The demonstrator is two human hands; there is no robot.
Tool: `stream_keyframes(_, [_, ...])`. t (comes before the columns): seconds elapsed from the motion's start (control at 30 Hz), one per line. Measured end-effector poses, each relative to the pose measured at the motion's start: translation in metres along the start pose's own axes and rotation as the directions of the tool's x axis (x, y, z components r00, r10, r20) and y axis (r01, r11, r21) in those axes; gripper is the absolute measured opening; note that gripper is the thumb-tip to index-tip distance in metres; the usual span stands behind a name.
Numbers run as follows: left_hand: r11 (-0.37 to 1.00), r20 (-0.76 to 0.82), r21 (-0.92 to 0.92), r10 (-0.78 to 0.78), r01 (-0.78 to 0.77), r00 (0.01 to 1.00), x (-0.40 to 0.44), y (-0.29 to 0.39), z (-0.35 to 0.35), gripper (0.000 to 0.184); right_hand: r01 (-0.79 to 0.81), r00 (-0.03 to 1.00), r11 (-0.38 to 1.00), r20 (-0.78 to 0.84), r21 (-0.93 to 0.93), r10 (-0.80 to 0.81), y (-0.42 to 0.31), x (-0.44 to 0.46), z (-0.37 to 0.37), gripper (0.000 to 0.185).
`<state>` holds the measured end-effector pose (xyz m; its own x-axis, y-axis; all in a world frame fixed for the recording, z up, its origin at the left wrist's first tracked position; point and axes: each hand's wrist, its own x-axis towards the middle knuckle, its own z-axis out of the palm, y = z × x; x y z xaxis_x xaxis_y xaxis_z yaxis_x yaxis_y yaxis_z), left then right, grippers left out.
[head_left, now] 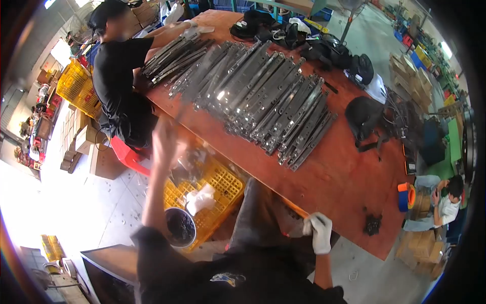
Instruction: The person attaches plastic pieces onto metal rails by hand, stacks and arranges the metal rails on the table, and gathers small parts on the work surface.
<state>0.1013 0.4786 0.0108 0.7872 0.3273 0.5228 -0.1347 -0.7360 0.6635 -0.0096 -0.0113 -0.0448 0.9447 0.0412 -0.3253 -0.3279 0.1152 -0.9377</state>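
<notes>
My left hand (168, 143) is raised past the left edge of the red-topped table (334, 177), above a yellow crate. Motion smears its fingers, and a dark blurred streak lies just above it, so I cannot make out what it holds. In a white glove, my right hand (319, 233) is at the table's near edge with its fingers curled in. Whatever is inside them, if anything, is hidden. A broad pile of long dark metal strips with holes (263, 96), resembling drawer slides, covers the middle of the table.
Below the edge are the yellow crate (223, 185) and a bucket of dark small parts (180, 226). A co-worker (119, 66) works at the table's far left. Black bags (364, 119), tape rolls (405, 197) and a dark clump (372, 224) lie on the right. Another person (445, 202) sits beyond.
</notes>
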Motion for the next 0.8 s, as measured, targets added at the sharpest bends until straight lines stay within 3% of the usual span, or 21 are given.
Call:
stream_keyframes(0.07, [0.968, -0.061, 0.232, 0.115, -0.098, 0.991, 0.093, -0.044, -0.013, 0.022, -0.115, 0.993, 0.981, -0.004, 0.155, 0.117, 0.012, -0.020, -0.017, 0.028])
stream_keyframes(0.13, [0.828, -0.138, 0.557, 0.011, 0.069, 0.990, 0.177, -0.089, -0.018, 0.033, -0.099, 0.995, 0.978, 0.027, 0.185, 0.096, 0.013, -0.030, -0.014, 0.027])
stream_keyframes(0.2, [0.786, 0.042, 0.598, -0.227, 0.157, 0.973, 0.223, -0.138, -0.026, 0.043, -0.231, 0.959, 0.945, 0.108, -0.231, 0.260, -0.005, -0.042, -0.001, 0.026])
stream_keyframes(0.23, [0.727, 0.161, 0.686, -0.183, 0.023, 0.970, 0.226, -0.168, -0.023, 0.046, -0.218, 0.944, 0.943, 0.191, -0.253, 0.270, -0.012, -0.044, 0.001, 0.026])
stream_keyframes(0.3, [0.921, 0.328, 0.385, -0.084, -0.052, 0.941, 0.173, -0.142, -0.017, 0.043, -0.196, 0.911, 0.961, 0.327, -0.196, 0.253, -0.010, -0.046, -0.001, 0.026])
stream_keyframes(0.33, [0.938, 0.302, 0.336, -0.018, -0.089, 0.953, 0.127, -0.113, -0.013, 0.039, -0.209, 0.912, 0.959, 0.316, -0.189, 0.261, -0.008, -0.045, 0.000, 0.026])
stream_keyframes(0.37, [0.857, 0.411, 0.490, -0.066, -0.160, 0.909, 0.086, -0.110, -0.014, 0.035, -0.252, 0.923, 0.938, 0.233, -0.236, 0.306, -0.009, -0.041, 0.004, 0.026])
stream_keyframes(0.4, [0.867, 0.432, 0.395, 0.117, -0.305, 0.894, 0.046, -0.144, -0.010, 0.030, -0.306, 0.925, 0.910, 0.141, -0.282, 0.354, -0.012, -0.039, 0.006, 0.027])
stream_keyframes(0.43, [0.944, 0.343, 0.312, -0.220, 0.110, 0.913, 0.005, -0.129, -0.007, 0.024, -0.255, 0.941, 0.922, 0.143, -0.293, 0.306, -0.011, -0.034, 0.008, 0.028])
stream_keyframes(0.47, [0.911, 0.280, 0.167, -0.410, 0.377, 0.868, -0.030, -0.106, 0.000, 0.023, -0.215, 0.958, 0.931, 0.123, -0.295, 0.261, -0.009, -0.029, 0.009, 0.029])
stream_keyframes(0.5, [0.843, 0.353, 0.077, -0.523, 0.533, 0.776, -0.061, -0.107, 0.005, 0.022, -0.203, 0.956, 0.920, 0.135, -0.335, 0.260, -0.015, -0.025, 0.009, 0.027])
stream_keyframes(0.53, [0.837, 0.394, 0.027, -0.512, 0.547, 0.763, -0.086, -0.089, 0.014, 0.019, -0.172, 0.953, 0.912, 0.170, -0.373, 0.250, -0.018, -0.011, 0.010, 0.026])
stream_keyframes(0.6, [0.830, 0.475, -0.126, -0.431, 0.544, 0.767, -0.112, -0.039, 0.041, 0.020, 0.179, 0.964, 0.789, 0.266, -0.588, -0.021, -0.008, 0.011, 0.011, 0.025])
stream_keyframes(0.63, [0.952, 0.419, -0.108, -0.217, 0.285, 0.882, -0.109, -0.003, 0.052, 0.021, 0.167, 0.967, 0.790, 0.252, -0.590, -0.016, -0.012, 0.015, 0.018, 0.025])
stream_keyframes(0.67, [0.997, 0.355, -0.079, 0.033, -0.006, 0.934, -0.091, 0.035, 0.066, 0.023, 0.227, 0.967, 0.788, 0.228, -0.572, -0.113, -0.020, 0.022, 0.029, 0.022])
stream_keyframes(0.7, [0.998, 0.345, -0.029, 0.060, -0.054, 0.937, -0.075, 0.070, 0.075, 0.022, 0.283, 0.958, 0.783, 0.202, -0.555, -0.203, -0.026, 0.019, 0.039, 0.020])
stream_keyframes(0.77, [0.993, 0.325, 0.011, 0.106, -0.115, 0.940, -0.042, 0.090, 0.102, 0.022, 0.280, 0.954, 0.814, 0.243, -0.510, -0.176, -0.040, 0.005, 0.051, 0.019])
stream_keyframes(0.8, [0.945, 0.305, 0.140, 0.243, -0.296, 0.921, -0.029, 0.086, 0.126, 0.020, 0.270, 0.948, 0.844, 0.283, -0.464, -0.147, -0.045, -0.002, 0.055, 0.018])
